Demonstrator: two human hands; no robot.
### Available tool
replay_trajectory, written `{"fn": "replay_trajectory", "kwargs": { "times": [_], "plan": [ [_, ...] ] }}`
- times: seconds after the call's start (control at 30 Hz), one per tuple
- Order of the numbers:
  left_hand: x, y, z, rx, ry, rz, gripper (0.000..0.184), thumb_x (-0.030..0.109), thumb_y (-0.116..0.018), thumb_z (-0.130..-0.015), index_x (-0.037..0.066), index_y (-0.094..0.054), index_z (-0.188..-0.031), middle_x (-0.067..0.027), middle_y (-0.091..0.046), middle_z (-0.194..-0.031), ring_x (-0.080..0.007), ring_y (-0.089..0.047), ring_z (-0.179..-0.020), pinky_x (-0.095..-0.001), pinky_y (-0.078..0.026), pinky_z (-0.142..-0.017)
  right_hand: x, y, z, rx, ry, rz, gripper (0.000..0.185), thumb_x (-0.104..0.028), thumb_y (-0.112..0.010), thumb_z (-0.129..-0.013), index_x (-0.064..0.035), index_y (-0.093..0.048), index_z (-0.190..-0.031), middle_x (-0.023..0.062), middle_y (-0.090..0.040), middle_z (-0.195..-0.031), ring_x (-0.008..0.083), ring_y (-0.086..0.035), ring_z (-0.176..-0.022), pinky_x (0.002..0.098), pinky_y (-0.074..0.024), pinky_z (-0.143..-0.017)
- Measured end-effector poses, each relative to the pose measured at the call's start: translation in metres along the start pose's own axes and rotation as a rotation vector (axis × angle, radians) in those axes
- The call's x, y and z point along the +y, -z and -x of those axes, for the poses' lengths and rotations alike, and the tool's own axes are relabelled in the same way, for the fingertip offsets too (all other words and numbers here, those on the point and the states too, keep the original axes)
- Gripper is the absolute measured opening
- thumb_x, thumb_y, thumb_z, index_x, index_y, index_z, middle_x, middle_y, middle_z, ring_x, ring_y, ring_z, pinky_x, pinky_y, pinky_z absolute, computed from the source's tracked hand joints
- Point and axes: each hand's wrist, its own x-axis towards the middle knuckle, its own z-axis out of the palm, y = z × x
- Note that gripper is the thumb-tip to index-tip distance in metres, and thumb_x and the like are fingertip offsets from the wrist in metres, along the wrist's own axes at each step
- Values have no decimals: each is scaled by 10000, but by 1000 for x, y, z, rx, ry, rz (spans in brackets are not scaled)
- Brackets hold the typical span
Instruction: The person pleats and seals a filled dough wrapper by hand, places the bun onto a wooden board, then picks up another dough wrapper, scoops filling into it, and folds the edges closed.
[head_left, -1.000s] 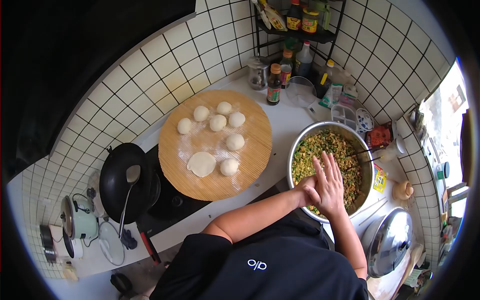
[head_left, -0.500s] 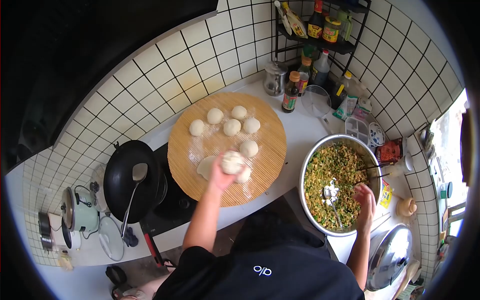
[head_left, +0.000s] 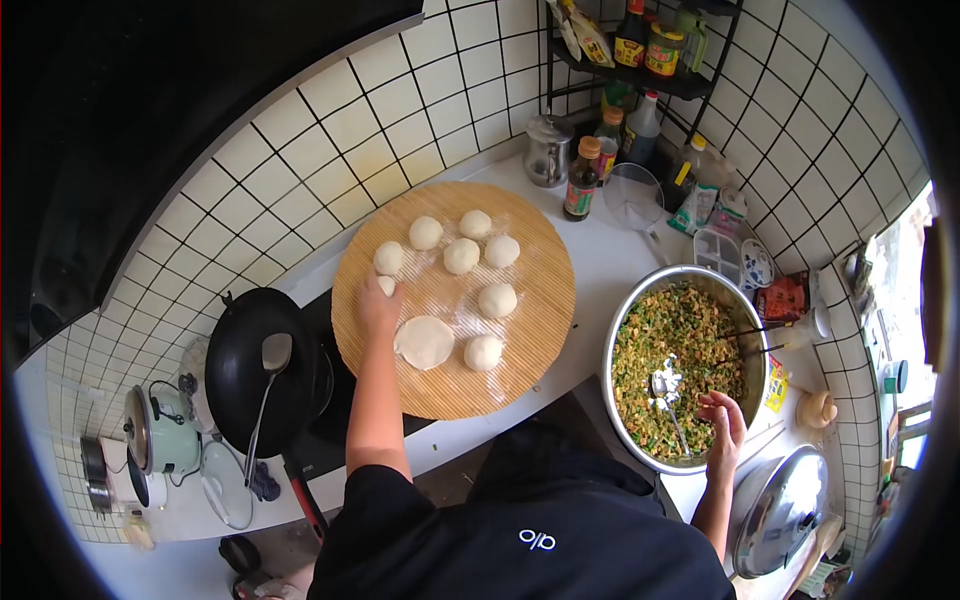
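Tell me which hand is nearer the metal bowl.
Right. The right hand is over the near-right edge of the metal bowl; the left hand is away left, at the round board.

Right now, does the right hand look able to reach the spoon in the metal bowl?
Probably yes. The right hand is at the right side of the metal bowl and looks free. Nothing visible stands between it and the spoon in the filling.

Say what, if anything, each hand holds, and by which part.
The left hand cups a dough ball around its sides, its grip partly hidden; the right hand shows nothing held.
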Motion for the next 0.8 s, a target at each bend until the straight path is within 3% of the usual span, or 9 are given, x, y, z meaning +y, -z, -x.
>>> {"fn": "replay_trajectory", "kwargs": {
  "times": [0.17,0.27,0.37,0.4,0.5,0.6,0.7,0.73,0.8],
  "plan": [
    [-12,28,19,284,33,121,532,278,-663,-694,-12,-507,-1112,-220,-536,-1008,-354,-509,-959,-427,-406,-849,1,5,1,45,3,11,284,-196,-503,-889,20,-550,-1068,100,-604,-958,127,-564,-791,270,-435,-779],
    [13,64,50,-190,341,-66,516,317,-652,-693,-16,-533,-1069,-215,-554,-991,-350,-514,-965,-421,-401,-861,4,6,0,67,-15,23,274,-186,-504,-888,20,-553,-1063,99,-605,-955,128,-564,-787,268,-437,-772],
    [11,39,80,-191,197,-237,477,342,-649,-681,-9,-573,-994,-199,-579,-931,-337,-534,-930,-412,-426,-815,4,4,-2,58,-40,15,259,-159,-514,-882,22,-551,-1064,98,-603,-957,129,-564,-788,262,-441,-767],
    [18,32,87,25,98,-226,437,351,-660,-663,2,-601,-919,-173,-595,-885,-327,-549,-892,-420,-445,-754,5,3,-3,51,-48,-2,253,-146,-518,-879,24,-550,-1064,98,-602,-959,130,-564,-791,259,-442,-765],
    [25,33,86,-227,300,-94,450,357,-694,-659,-23,-598,-880,-172,-589,-901,-290,-579,-834,-368,-455,-727,6,0,-6,11,-46,-47,243,-108,-533,-869,31,-544,-1068,100,-598,-971,134,-564,-803,252,-444,-763],
    [13,40,68,-754,487,181,445,319,-700,-687,-14,-575,-955,-133,-592,-906,-203,-584,-792,-302,-463,-679,11,1,-6,-31,-33,-63,246,-90,-543,-862,38,-537,-1072,105,-594,-982,139,-562,-817,252,-445,-763],
    [5,27,72,-445,279,565,294,265,-674,-723,6,-577,-821,-54,-598,-740,-167,-575,-654,-284,-430,-590,15,6,-4,-57,-31,-70,250,-88,-553,-857,41,-536,-1069,109,-592,-988,140,-557,-830,257,-446,-762],
    [27,37,75,-373,392,935,236,175,-620,-784,7,-571,-942,-63,-605,-877,-187,-594,-791,-306,-463,-646,14,6,-3,-61,-38,-63,247,-88,-553,-856,42,-536,-1067,108,-592,-988,140,-557,-832,258,-447,-763],
    [73,69,73,-381,599,1299,284,151,-592,-802,9,-532,-1041,-86,-582,-973,-214,-577,-894,-342,-477,-717,13,8,-1,-82,-50,-59,237,-81,-552,-854,42,-540,-1057,107,-591,-987,139,-557,-842,257,-447,-765]
  ]
}}
